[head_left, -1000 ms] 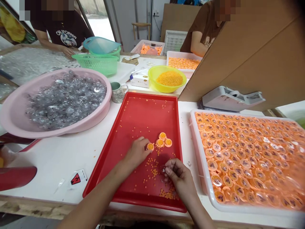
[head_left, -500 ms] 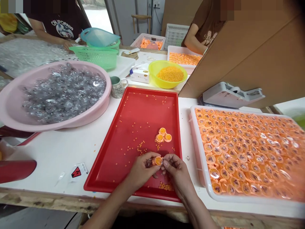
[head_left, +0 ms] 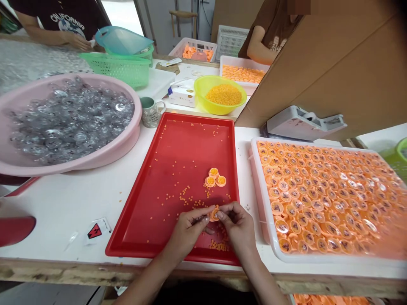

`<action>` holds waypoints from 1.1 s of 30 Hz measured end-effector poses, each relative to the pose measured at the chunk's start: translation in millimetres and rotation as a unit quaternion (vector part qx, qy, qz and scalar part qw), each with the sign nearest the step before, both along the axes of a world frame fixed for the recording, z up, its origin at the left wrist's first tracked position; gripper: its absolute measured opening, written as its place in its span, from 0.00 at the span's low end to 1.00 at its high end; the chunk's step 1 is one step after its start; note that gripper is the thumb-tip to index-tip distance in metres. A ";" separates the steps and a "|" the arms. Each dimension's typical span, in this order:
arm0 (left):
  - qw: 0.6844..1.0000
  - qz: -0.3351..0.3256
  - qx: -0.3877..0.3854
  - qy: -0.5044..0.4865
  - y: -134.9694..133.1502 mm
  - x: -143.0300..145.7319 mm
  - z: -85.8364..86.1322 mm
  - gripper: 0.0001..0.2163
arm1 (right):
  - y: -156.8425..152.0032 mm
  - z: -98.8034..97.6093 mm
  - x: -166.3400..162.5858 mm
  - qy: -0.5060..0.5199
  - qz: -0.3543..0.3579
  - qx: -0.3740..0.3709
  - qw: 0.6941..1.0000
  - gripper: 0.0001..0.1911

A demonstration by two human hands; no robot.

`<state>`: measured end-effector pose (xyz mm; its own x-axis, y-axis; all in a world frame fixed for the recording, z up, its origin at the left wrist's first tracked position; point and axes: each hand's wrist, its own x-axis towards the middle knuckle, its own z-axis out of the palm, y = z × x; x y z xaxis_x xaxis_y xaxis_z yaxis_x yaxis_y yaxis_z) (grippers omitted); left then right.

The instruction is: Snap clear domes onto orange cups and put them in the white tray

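Observation:
Both my hands meet over the near end of a red tray [head_left: 178, 144]. My left hand [head_left: 187, 228] and my right hand [head_left: 237, 224] pinch one small round clear capsule [head_left: 214, 213] filled with orange beads, held on edge between the fingertips. Three filled capsules [head_left: 215, 178] lie grouped on the tray just beyond my hands. Loose orange beads [head_left: 219, 245] are scattered on the tray, thickest under my right hand.
A white tray of several filled orange capsules [head_left: 330, 199] stands at the right. A pink basin of clear empty capsules [head_left: 68, 120] sits left. Beyond are a mug [head_left: 149, 112], a yellow bowl of beads [head_left: 219, 95], green baskets [head_left: 121, 67], a cardboard panel [head_left: 333, 67]. Two other people work at the far side.
My left hand picked a filled capsule off the tray and brought it to my right hand; both now hold it nearer the tray's front edge, turned on edge.

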<state>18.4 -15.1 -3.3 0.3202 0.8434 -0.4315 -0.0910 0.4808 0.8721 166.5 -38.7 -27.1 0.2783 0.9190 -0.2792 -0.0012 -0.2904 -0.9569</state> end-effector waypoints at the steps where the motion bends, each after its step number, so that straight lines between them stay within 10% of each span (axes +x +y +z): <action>1: 1.000 -0.006 0.003 -0.001 -0.4 0.2 0.3 0.14 | -0.6 0.7 -0.1 -0.029 -0.004 0.006 1.000 0.05; 12: 0.996 0.089 0.028 0.005 -5.0 8.4 -9.0 0.08 | -11.4 11.3 -11.7 -0.130 0.010 0.062 0.989 0.05; 33: 0.996 0.059 0.061 0.011 -4.4 5.5 3.5 0.08 | -20.9 15.3 -17.5 -0.280 0.056 0.194 0.939 0.09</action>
<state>23.9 -19.5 0.2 0.2082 0.9208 -0.3298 -0.1206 0.3587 0.9256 149.1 -59.6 -11.8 0.1772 0.9534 0.2441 0.5427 0.1123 -0.8324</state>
